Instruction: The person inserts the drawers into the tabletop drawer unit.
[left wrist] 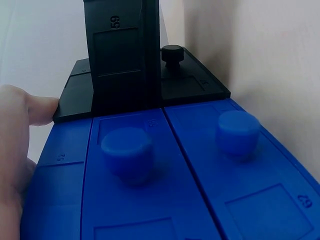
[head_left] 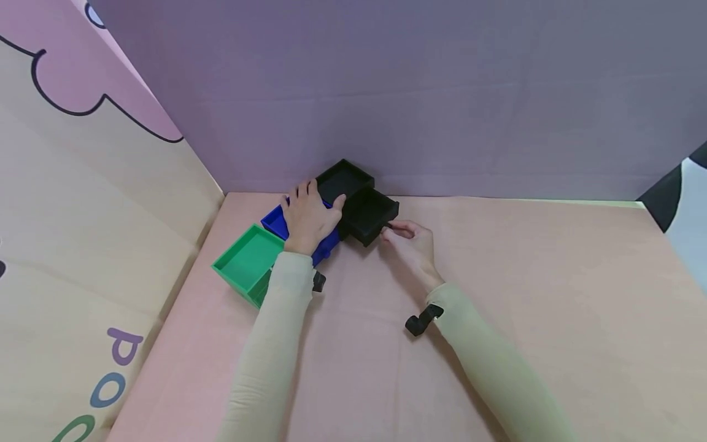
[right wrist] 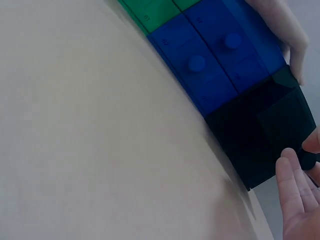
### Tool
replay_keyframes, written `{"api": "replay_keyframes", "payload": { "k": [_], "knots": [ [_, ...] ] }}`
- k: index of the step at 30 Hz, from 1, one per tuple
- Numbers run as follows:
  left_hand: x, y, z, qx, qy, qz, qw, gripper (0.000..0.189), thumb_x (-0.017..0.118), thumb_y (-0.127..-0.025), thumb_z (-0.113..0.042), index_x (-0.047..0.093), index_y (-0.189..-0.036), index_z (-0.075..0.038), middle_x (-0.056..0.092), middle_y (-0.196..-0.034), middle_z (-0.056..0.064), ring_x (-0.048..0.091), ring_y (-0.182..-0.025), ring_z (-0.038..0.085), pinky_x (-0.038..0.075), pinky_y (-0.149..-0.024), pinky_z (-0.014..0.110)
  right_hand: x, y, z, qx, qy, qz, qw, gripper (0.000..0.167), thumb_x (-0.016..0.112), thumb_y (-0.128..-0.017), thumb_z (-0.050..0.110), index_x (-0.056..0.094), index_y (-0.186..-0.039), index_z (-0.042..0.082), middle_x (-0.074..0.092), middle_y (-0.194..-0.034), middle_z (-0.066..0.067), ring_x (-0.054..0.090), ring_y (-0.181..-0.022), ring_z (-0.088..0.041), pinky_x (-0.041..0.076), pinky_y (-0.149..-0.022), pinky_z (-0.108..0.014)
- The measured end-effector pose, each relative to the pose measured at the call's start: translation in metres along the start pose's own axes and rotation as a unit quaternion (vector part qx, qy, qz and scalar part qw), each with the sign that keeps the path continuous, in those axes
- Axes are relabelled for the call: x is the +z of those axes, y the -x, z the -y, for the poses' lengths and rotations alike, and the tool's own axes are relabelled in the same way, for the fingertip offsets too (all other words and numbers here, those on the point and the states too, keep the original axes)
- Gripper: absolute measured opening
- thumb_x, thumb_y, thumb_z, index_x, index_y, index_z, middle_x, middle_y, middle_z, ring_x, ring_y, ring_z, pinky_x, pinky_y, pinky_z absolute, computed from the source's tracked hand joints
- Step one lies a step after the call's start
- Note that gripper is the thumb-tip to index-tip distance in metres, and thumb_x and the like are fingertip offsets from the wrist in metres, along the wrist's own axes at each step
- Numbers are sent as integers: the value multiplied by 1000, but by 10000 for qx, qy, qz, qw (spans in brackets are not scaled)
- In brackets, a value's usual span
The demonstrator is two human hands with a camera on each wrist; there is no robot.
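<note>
A row of small drawer boxes stands on the table: a green box [head_left: 243, 258], a blue box [head_left: 327, 247] and a black box [head_left: 343, 177]. My left hand [head_left: 310, 216] lies over the blue box, fingers spread, its thumb [left wrist: 42, 107] at the black box's edge. From the black box a black drawer [head_left: 369, 215] juts out toward the right. Thumb and fingers of my right hand [head_left: 411, 248] pinch the small black knob [right wrist: 307, 160] on that drawer's front. Round blue knobs [left wrist: 127, 152] show on the blue drawer fronts.
Behind the boxes rises a grey-purple wall panel [head_left: 442, 123]. A pale panel with printed letters [head_left: 124, 347] borders the left side. The pink tabletop [head_left: 525, 294] stretches to the right. Each sleeve carries a small black wrist camera [head_left: 424, 320].
</note>
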State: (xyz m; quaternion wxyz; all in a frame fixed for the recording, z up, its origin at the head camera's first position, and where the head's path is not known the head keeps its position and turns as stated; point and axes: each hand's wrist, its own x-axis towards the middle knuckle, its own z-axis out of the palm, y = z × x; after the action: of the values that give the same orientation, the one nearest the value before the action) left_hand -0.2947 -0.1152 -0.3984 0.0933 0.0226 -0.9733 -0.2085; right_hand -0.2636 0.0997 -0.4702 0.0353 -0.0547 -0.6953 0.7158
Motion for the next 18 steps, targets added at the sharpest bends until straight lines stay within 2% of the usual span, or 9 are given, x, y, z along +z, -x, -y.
{"api": "replay_keyframes", "payload": {
  "k": [5,12,18],
  "knots": [
    [0,0,-1,-14,-22,-14,10000,87,48,-102,-65,38,-164,-5,39,-170,18,32,-158,42,19,-130,66,2,1,-3,-276,37,-87,9996,29,75,-94,4,74,-120,-7,79,-88,1,76,-74,-3,62,-74,-18],
    [1,0,-2,22,29,27,10000,87,47,-102,-65,37,-165,-5,39,-170,18,31,-159,42,17,-131,66,2,7,-7,-498,284,-280,9980,26,75,-94,3,75,-119,-6,81,-103,-17,73,-75,3,60,-74,-14],
    [0,-1,-2,-8,-48,19,10000,87,48,-102,-66,37,-164,-5,39,-169,19,32,-158,42,19,-130,66,7,10,-6,-528,277,-191,9980,26,77,-94,4,75,-118,-6,80,-100,-13,74,-78,1,60,-74,-15]
  ]
}}
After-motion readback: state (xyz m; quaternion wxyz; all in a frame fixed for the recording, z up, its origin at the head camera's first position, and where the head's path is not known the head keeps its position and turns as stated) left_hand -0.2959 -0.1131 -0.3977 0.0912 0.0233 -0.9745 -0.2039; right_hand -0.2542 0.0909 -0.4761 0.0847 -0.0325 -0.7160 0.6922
